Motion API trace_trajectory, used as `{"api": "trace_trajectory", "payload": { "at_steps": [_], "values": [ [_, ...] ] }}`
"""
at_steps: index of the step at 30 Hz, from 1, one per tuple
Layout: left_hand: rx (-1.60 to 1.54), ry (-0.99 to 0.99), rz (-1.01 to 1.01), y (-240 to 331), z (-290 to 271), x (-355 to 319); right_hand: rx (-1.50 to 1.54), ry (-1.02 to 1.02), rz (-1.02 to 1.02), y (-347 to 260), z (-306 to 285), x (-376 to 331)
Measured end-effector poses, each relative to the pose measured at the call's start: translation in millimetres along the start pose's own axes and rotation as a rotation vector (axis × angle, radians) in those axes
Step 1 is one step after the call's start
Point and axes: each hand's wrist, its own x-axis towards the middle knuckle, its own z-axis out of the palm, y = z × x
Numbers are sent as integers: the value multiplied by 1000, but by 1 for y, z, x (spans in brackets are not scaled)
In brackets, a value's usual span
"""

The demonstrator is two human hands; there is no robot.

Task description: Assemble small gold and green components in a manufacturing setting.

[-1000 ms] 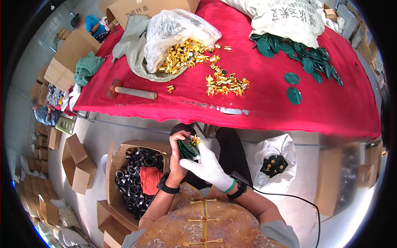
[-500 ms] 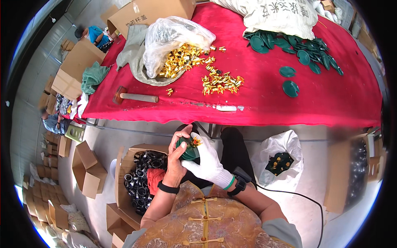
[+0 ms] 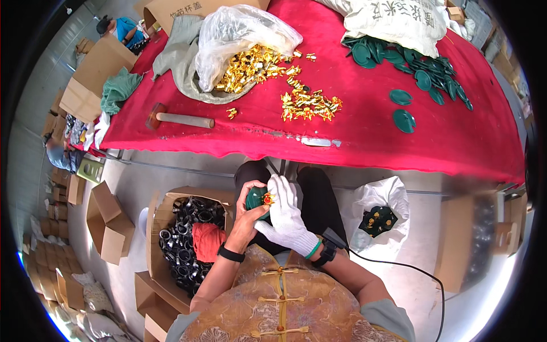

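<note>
My bare left hand [image 3: 242, 227] holds a round green plastic lid [image 3: 256, 197] over my lap, its fingers wrapped round the left edge and the thumb across the front. A small shiny gold piece [image 3: 268, 199] with a reddish middle sits on the lid's right part. In a white knitted glove, my right hand [image 3: 288, 220] rests its palm side against the lid's right edge, its fingers stretched upward. On the red-covered table [image 3: 216, 139] ahead lie a heap of gold pieces [image 3: 309, 106] and several loose green lids [image 3: 404, 121].
A wooden-handled hammer [image 3: 183, 119] lies at the table's left. Left of my legs stands a carton [image 3: 152, 239] of black rings with a red cloth [image 3: 209, 241]. On my right, a white bag [image 3: 399, 196] holds green lids with gold pieces. A black cable [image 3: 410, 267] runs from my right wrist.
The gloved fingers have straightened upward along the lid's right side. The lid has turned to show more of its green face, with the gold piece still on it. The view has shifted slightly.
</note>
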Motion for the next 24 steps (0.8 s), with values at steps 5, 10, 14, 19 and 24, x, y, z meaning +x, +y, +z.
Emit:
{"api": "trace_trajectory", "payload": {
  "at_steps": [5, 10, 14, 19, 24],
  "values": [
    [-143, -39, -39, -16, -12, 3, 14, -77, 0, 10, 10, -4],
    [-61, -101, -66, -25, -27, 12, -156, -144, 13, 11, 11, 1],
    [-77, -99, -38, -36, -39, 14, -215, -229, 21, 15, -3, 5],
    [12, -252, 21, -33, -51, 16, 35, -277, 45, 10, -48, 16],
    [197, -413, 40, -36, -56, 20, -212, -378, -179, 14, -34, 12]
  ]
}}
